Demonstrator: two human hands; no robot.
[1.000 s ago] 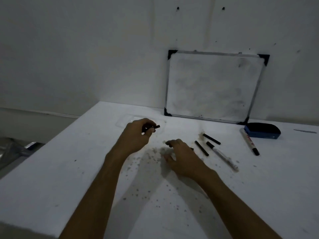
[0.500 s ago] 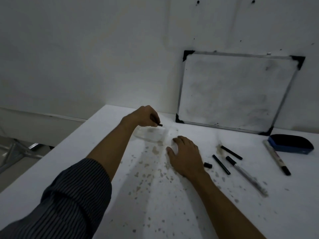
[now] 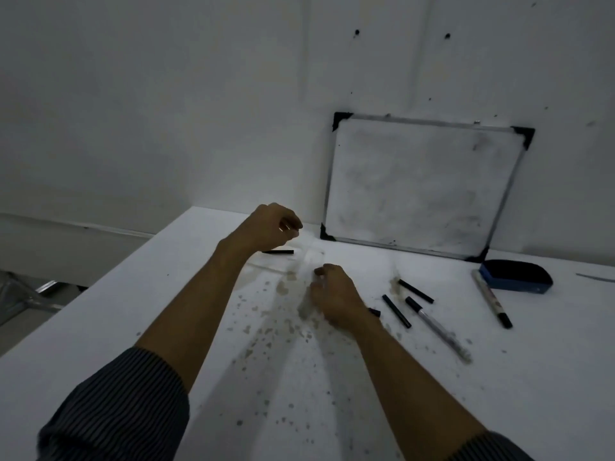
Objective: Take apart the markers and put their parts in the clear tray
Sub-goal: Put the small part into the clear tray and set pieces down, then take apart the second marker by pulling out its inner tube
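My left hand [image 3: 269, 227] hovers above the clear tray [image 3: 299, 262], fingers loosely curled and holding nothing. A thin black marker part [image 3: 278, 252] lies in the tray just below it. My right hand [image 3: 336, 294] rests on the table right of the tray, fingers bent, nothing visibly held. By its wrist lies a small black cap [image 3: 374, 312]. Further right lie two black marker parts [image 3: 396, 311] [image 3: 416, 291] and a clear marker barrel with a black tip [image 3: 439, 329]. A whole marker [image 3: 491, 299] lies near the eraser.
A small whiteboard [image 3: 419, 188] leans on the wall behind the table. A blue eraser [image 3: 515, 276] sits at the right. Dark stains speckle the white table [image 3: 299, 394]. The table's left edge drops off beside my left arm.
My left hand carried the black part over the tray and let it go; it now lies in the tray. My right hand's fingers have curled and shifted slightly.
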